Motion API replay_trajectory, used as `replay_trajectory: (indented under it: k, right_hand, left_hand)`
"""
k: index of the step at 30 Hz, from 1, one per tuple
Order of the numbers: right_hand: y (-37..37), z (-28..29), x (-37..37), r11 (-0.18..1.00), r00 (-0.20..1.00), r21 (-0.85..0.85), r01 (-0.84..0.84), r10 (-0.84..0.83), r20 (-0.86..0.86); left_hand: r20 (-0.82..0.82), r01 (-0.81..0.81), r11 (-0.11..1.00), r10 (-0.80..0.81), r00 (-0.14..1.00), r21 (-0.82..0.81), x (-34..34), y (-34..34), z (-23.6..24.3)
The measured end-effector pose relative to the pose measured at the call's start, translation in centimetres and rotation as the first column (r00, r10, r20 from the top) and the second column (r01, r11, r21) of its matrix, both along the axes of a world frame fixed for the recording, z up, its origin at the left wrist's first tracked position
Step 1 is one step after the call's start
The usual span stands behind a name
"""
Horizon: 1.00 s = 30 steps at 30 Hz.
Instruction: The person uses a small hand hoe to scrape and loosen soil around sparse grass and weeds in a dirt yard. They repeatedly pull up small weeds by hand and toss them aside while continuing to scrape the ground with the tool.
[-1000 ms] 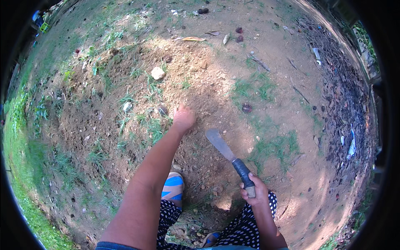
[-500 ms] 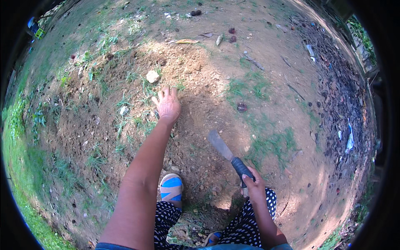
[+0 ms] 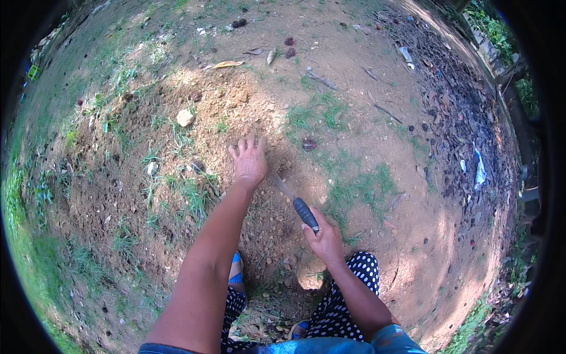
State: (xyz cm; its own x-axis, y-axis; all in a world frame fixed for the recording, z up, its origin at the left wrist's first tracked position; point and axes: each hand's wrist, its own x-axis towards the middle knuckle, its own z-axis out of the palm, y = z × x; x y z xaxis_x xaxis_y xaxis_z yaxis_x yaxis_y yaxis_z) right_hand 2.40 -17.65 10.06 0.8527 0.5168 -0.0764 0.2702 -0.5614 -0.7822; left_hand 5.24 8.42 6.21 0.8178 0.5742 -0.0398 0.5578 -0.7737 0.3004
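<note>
While the left hand (image 3: 249,162) spreads its fingers (image 3: 251,141) over the loose soil (image 3: 227,93), the right hand (image 3: 325,238) grips a knife (image 3: 299,204) by its dark handle (image 3: 306,214). The blade (image 3: 284,187) slants forward and left, its tip close beside the left wrist (image 3: 247,181), perhaps in the soil, though contact is hard to make out. A pale stone (image 3: 185,118) lies farther ahead, to the left.

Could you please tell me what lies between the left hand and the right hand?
In the head view, the knife lies there: the right hand grips its handle, and its blade points toward the left hand.
</note>
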Motion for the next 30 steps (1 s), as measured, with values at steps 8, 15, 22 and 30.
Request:
replay_trajectory:
  k: [8, 15, 22, 30]
  right_hand:
    - [-9.8, 6.9, -1.5, 0.837, 0.579, 0.131, 0.532, -0.246, -0.777]
    - [-2.1, -1.8, 4.8, 0.841, 0.584, 0.088, 0.534, -0.292, -0.757]
    - [2.4, 1.4, 1.5, 0.976, 0.929, 0.086, 0.200, -0.161, -0.332]
    - [-9.7, 10.1, -1.7, 0.946, 0.920, -0.022, 0.325, -0.321, -0.224]
  left_hand:
    - [0.026, -0.066, 0.998, 0.066, 0.997, 0.000, -0.7, 1.9, 1.0]
    - [-0.106, -0.088, 0.976, 0.068, 0.992, -0.199, -0.1, -1.2, -1.1]
    - [0.068, -0.080, 0.988, 0.090, 0.994, -0.135, 0.8, -0.7, -2.4]
    - [0.107, -0.081, 0.987, 0.096, 0.990, -0.138, 0.9, -0.8, -2.9]
